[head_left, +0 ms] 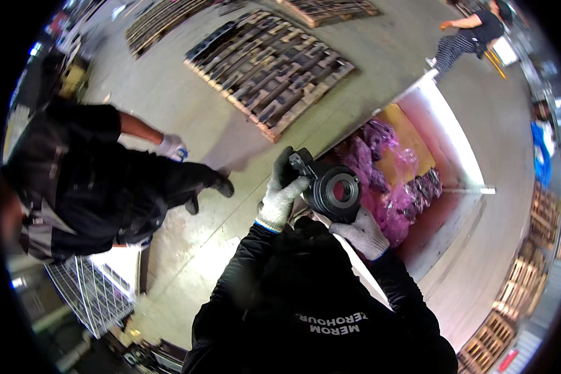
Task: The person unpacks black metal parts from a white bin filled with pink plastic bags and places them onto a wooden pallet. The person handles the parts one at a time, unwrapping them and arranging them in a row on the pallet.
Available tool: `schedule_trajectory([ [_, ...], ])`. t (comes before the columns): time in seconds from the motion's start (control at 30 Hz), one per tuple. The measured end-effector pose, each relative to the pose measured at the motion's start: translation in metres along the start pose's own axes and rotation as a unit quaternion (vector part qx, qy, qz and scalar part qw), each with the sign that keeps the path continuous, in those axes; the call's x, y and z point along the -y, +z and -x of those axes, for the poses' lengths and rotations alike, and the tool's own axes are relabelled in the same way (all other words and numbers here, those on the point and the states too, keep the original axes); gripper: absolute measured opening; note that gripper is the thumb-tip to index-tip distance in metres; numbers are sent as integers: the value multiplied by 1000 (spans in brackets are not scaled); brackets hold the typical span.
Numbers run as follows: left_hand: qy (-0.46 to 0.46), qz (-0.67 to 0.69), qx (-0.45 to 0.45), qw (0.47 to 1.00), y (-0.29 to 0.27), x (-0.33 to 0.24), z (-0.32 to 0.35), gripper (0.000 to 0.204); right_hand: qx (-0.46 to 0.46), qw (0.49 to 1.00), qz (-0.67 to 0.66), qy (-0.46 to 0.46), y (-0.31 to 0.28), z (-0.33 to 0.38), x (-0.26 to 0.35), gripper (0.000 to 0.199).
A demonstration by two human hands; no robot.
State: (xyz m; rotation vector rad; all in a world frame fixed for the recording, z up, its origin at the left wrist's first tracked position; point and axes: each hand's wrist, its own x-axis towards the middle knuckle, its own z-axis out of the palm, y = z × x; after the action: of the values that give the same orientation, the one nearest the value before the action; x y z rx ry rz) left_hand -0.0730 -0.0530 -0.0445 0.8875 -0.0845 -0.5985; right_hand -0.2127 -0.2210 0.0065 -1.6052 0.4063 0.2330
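— Above the open crate (461, 156), what are the two arms doing?
— Both black-sleeved forearms rise from the lower edge and meet at a dark round metal part (335, 190) held up over the crate's near wall.
— And the left hand (282, 190)?
— Gloved, raised beside the part, fingers curled around its left side by the small bracket on top.
— The right hand (363, 232)?
— Gloved too, cupped under the part from below, fingers closed against its lower rim.
— What lies beneath?
— Crumpled purple plastic liner (386, 181) inside the crate. Another person (87, 181) in dark clothes stands on the concrete floor (193, 106) to the left, near a wooden pallet (271, 68).
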Motion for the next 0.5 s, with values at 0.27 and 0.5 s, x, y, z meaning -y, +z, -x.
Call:
schedule_trajectory([
  [0.27, 36, 6, -119, 992, -81, -17, 39, 76, 115, 991, 64, 14, 69, -36, 33, 40],
  [0.5, 52, -30, -203, 977, -125, -38, 45, 65, 153, 987, 33, 39, 119, -57, 27, 34],
])
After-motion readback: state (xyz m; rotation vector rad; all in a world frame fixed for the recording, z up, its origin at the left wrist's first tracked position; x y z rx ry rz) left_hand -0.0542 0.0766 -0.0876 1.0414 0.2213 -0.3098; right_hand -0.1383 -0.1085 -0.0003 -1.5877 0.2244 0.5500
